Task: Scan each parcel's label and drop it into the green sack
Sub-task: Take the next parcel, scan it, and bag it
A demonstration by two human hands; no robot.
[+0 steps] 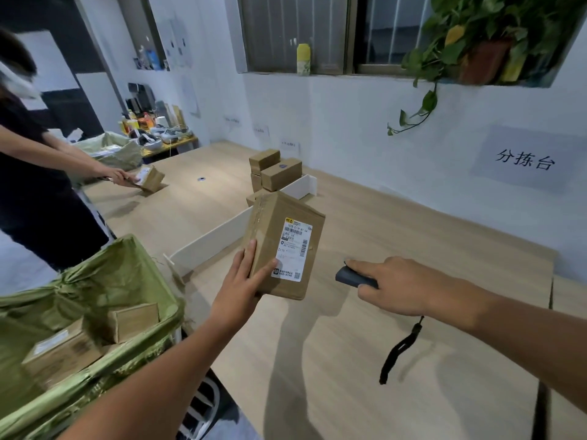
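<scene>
Mid-scan right now! The left hand (241,281) grips a brown cardboard parcel (270,223) by its lower left edge, thumb across the front, and holds it upright in the air above the light wooden counter (349,360). Its white shipping label (293,249) faces the camera. The right hand (400,287) is wrapped round a dark handheld scanner (352,276), index finger laid along the top and nose aimed at the label from just beside it. A black wrist strap (400,350) dangles below.

How far along? I'd call it somewhere in the middle. The green woven sack (95,281) stands open at the left, close to the parcel hand, and at least two cardboard boxes (63,350) lie in it already. A stack of small brown boxes (274,171) waits farther back on the counter beside a white divider board (216,239), so there is work left. This parcel hasn't been dropped yet, and whether the scan has registered I can't tell.

The parcel itself is a tall rectangular carton with taped seams, slightly creased and dented at the top corner. The label is flat and fully exposed, with barcodes printed near its top and right side. It looks light enough for one hand.

On the far left another person handles a separate labelled box (149,177) near a second green sack (117,150).
</scene>
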